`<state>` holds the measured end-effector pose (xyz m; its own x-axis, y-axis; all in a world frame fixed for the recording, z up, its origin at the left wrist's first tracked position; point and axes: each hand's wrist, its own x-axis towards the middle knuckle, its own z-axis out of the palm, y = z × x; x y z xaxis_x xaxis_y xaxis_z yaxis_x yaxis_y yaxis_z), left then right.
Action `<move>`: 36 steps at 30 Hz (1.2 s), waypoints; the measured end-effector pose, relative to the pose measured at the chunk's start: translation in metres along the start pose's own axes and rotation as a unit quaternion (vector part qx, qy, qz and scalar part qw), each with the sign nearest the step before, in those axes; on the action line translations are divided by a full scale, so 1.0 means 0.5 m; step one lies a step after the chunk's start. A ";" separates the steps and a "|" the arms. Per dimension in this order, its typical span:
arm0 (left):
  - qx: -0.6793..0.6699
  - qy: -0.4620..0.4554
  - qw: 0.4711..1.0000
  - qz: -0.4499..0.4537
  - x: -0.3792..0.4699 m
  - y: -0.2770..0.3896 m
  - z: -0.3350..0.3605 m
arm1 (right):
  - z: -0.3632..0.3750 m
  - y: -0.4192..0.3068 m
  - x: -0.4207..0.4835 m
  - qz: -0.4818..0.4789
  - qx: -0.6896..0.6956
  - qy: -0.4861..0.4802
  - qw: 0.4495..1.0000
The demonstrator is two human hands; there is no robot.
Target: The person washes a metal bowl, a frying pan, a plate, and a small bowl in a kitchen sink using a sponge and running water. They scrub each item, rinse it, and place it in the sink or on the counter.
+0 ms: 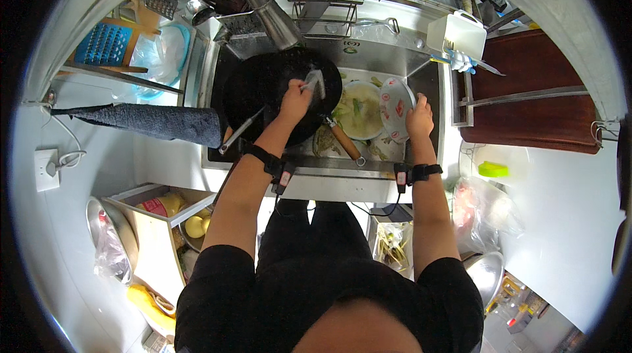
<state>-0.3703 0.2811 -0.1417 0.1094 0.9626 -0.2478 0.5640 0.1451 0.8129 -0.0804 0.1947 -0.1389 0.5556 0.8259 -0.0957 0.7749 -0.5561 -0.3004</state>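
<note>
My left hand [293, 103] is closed around a pale, blurred cloth-like piece [316, 81] above the black wok [266, 71]. I cannot tell its material. The wok rests in the left part of the steel sink [417, 71], under the tap [276, 20]. My right hand [420, 118] grips the rim of a white dish with red patterns [394, 106], which is tilted on its side. Beside that dish is a bowl of cloudy yellowish liquid [363, 113] with green scraps in it. A wooden handle [344, 140] sticks out between wok and bowl towards me.
Wet leafy scraps [326, 142] lie on the sink bottom. A wire rack [326, 7] stands behind the sink. On the left hang a dark grey towel [163, 123] and a grater [101, 44]. To the right are a white holder [456, 34] with utensils and a brown board [528, 91].
</note>
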 end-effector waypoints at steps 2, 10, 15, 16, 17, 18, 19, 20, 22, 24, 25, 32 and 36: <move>-0.047 0.023 0.998 0.036 -0.019 0.038 0.041 | -0.021 -0.003 -0.024 -0.016 0.028 0.055 0.998; 0.007 -0.045 0.987 0.157 -0.068 0.182 0.256 | 0.004 -0.023 -0.107 0.084 0.558 -0.016 0.825; 0.084 -0.061 0.928 0.358 -0.086 0.185 0.279 | 0.050 -0.037 -0.101 0.090 0.654 0.007 0.751; 0.107 -0.120 0.908 0.386 -0.094 0.182 0.265 | 0.051 -0.033 -0.091 0.090 0.663 0.004 0.743; 0.135 -0.183 0.895 0.384 -0.103 0.179 0.246 | 0.045 -0.025 -0.078 0.054 0.681 0.005 0.730; 0.141 -0.228 0.872 0.410 -0.109 0.174 0.217 | 0.032 -0.015 -0.064 0.076 0.676 -0.029 0.732; 0.114 -0.254 0.848 0.451 -0.114 0.170 0.187 | 0.020 -0.009 -0.050 0.075 0.702 -0.036 0.708; 0.176 -0.265 0.817 0.481 -0.117 0.161 0.148 | -0.009 0.006 -0.037 0.128 0.648 -0.061 0.748; 0.223 -0.266 0.728 0.591 -0.110 0.145 0.081 | -0.061 0.008 -0.021 0.132 0.631 -0.170 0.745; 0.246 -0.180 0.704 0.641 -0.098 0.145 0.055 | -0.099 -0.019 -0.028 0.138 0.663 -0.229 0.699; 0.263 -0.154 0.688 0.659 -0.091 0.146 0.050 | -0.112 -0.035 -0.039 0.154 0.709 -0.231 0.648; 0.231 -0.134 0.756 0.597 -0.119 0.193 0.090 | -0.086 -0.126 -0.139 0.219 0.715 -0.080 0.659; 0.334 -0.238 0.749 0.520 -0.128 0.226 0.069 | -0.102 -0.101 -0.119 0.205 0.748 -0.044 0.630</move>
<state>-0.2855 0.2282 -0.0523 0.9641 0.2610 0.0479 0.2366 -0.9272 0.2905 -0.1374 0.1690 -0.0695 0.5469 0.6803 -0.4881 -0.6150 -0.0692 -0.7855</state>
